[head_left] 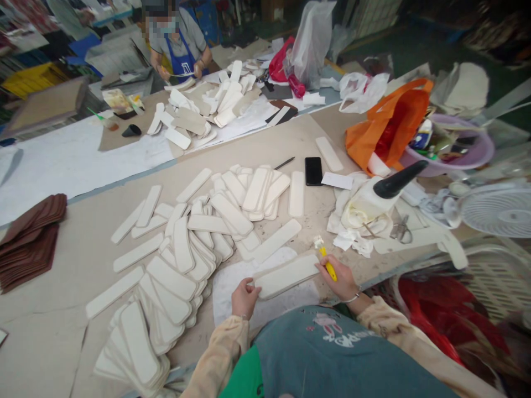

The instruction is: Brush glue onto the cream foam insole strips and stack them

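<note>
Apron nearest the camera: teal-grey apron, with a pale rabbit figure on it, covered the person's front, close to the table edge.
Held strip: one long white strip with rounded corners was slanting in front of the apron, above a white sheet. Whether it rested flat or was slightly lifted, I could not tell.
Left hand: it pinched the left end of the strip between thumb and fingers.
Right hand: it grasped a yellow tool, and its fingers also met the right end of the strip. Some white matter was at the tool's tip, which pointed away from the person.
Loose strips: a wide heap of similar strips spread leftward and beyond the held one, many overlapping.
Bottle side: on the right, a white bottle with a black nozzle leaned over crumpled cloth; a dark phone lay farther back.
Step in hand: in my judgement, this single strip was being steadied between both hands.
Next move: it seemed to call for a firm left pinch and a careful right wrist, so that the tool's white tip would not smear by accident.
</note>
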Demonstrator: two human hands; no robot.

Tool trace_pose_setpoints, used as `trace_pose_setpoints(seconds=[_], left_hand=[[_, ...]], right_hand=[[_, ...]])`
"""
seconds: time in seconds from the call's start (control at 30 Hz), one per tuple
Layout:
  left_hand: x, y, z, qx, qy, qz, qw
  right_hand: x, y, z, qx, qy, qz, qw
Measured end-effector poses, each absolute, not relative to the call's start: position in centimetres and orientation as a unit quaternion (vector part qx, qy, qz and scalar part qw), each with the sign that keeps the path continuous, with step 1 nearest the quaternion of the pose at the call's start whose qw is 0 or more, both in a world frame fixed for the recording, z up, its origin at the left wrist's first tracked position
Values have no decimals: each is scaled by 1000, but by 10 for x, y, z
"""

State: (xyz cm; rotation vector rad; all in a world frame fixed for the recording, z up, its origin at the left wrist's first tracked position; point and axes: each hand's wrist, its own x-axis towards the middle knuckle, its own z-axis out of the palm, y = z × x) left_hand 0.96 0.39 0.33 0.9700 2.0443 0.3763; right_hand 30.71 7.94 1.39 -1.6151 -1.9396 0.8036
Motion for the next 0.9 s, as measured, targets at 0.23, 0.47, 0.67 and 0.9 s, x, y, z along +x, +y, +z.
trace_pose_setpoints(seconds=[0.23, 0.47, 0.67, 0.9], left_hand=[[10, 4, 6, 407, 804, 149, 406], [8, 4, 7, 458, 798, 131, 368], [9, 4, 7, 493, 792, 134, 334], [11, 5, 7, 482, 798, 130, 338]], right_hand=[[307, 85, 10, -585, -729, 276, 223], [306, 87, 8, -603, -735, 241, 195], [304, 90, 9, -608, -745, 213, 173], [303, 91, 3, -623, -743, 191, 153]])
